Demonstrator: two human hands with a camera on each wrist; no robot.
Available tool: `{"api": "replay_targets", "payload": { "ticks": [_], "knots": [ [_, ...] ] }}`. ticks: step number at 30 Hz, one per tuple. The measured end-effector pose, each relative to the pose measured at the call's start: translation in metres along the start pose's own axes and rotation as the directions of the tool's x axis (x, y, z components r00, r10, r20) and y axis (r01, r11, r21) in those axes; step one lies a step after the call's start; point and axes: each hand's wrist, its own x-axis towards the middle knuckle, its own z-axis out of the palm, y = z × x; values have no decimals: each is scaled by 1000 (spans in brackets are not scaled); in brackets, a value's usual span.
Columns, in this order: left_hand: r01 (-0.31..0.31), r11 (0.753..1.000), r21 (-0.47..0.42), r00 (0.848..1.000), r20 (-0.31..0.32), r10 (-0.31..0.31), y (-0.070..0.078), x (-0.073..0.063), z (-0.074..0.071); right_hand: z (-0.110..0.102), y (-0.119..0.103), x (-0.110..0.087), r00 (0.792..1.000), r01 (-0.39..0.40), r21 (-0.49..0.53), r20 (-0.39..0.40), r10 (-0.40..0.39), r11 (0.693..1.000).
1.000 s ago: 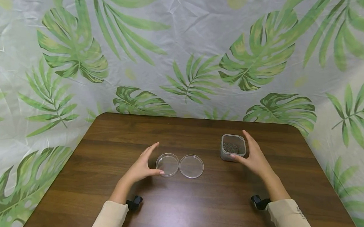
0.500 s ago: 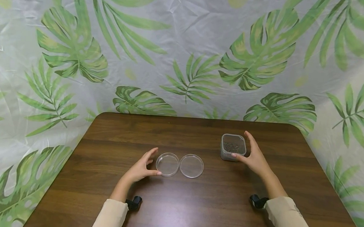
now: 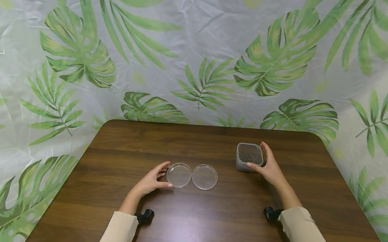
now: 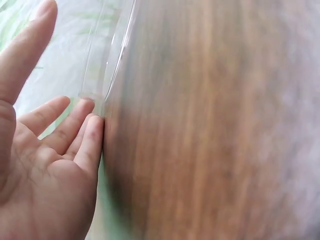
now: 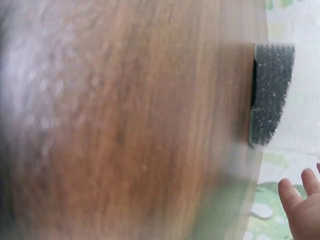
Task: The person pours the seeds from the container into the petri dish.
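Two clear round dishes lie side by side on the brown table (image 3: 122, 147), a left dish (image 3: 179, 175) and a right dish (image 3: 204, 177). My left hand (image 3: 153, 180) cups the left dish's left edge. Its fingertips (image 4: 90, 112) touch the dish's rim (image 4: 107, 55), with the thumb spread apart. A small clear container (image 3: 249, 157) with dark grains in it stands to the right. My right hand (image 3: 269, 166) holds that container (image 5: 270, 95), thumb at its front and fingers along its right side.
A leaf-patterned sheet (image 3: 196, 64) hangs behind the table and drapes down on both sides. The table's far edge and rounded corners lie just beyond the container. Black wrist camera mounts (image 3: 144, 216) sit by both sleeves.
Both hands have closed in. The left hand lowered and its fingers came onto the left dish's rim. The right hand's fingers drew in against the container's side.
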Motion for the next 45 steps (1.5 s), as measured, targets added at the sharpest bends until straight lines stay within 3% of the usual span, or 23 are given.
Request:
{"api": "replay_targets", "payload": {
  "ticks": [10, 18, 21, 27, 34, 45],
  "knots": [
    [-22, 997, 80, 1000, -20, 23, 0, 0, 4, 2, 8, 1, 997, -64, 59, 45, 61, 996],
    [-29, 991, 131, 998, -58, 37, -1, 0, 7, 2, 5, 4, 991, -102, 196, 103, 83, 975],
    [-54, 986, 157, 995, -72, 66, -6, 1, 7, 0, -5, 2, 988, -118, 223, 122, 93, 968],
    [-61, 976, 207, 992, -99, 83, -31, 8, 6, -1, -20, -1, 984, -140, 261, 146, 104, 955],
    [-59, 979, 196, 991, -103, 80, -38, 10, 6, -1, -19, -2, 985, -132, 303, 148, 90, 944],
    [-63, 977, 202, 990, -107, 86, -41, 11, 6, 3, -20, -3, 992, -116, 329, 84, 93, 937]
  ]
}}
